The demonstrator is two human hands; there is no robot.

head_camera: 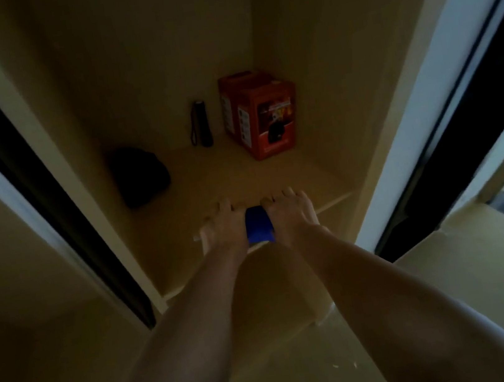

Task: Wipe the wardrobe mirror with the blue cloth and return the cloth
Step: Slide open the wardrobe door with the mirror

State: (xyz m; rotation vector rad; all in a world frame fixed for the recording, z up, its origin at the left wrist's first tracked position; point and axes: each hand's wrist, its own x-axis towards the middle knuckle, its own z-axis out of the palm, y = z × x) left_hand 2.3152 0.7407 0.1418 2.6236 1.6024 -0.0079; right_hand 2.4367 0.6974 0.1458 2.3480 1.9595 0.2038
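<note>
A folded blue cloth [259, 225] lies at the front edge of a wardrobe shelf [242, 176]. My left hand [222, 228] rests on its left side and my right hand [290, 216] on its right side, both palm down with fingers stretched forward. Only a strip of cloth shows between the hands. Whether the fingers grip the cloth or just press on it cannot be made out. A sliding door with a pale frame [442, 74] stands at the right; its dark panel [489, 83] runs beside it. The scene is dim.
On the shelf stand a red box [260, 112] at the back right, a black flashlight [200, 123] upright beside it, and a dark rounded object [140, 174] at the left. Another door edge [29, 178] frames the left side. A lower shelf edge [311, 309] juts below my arms.
</note>
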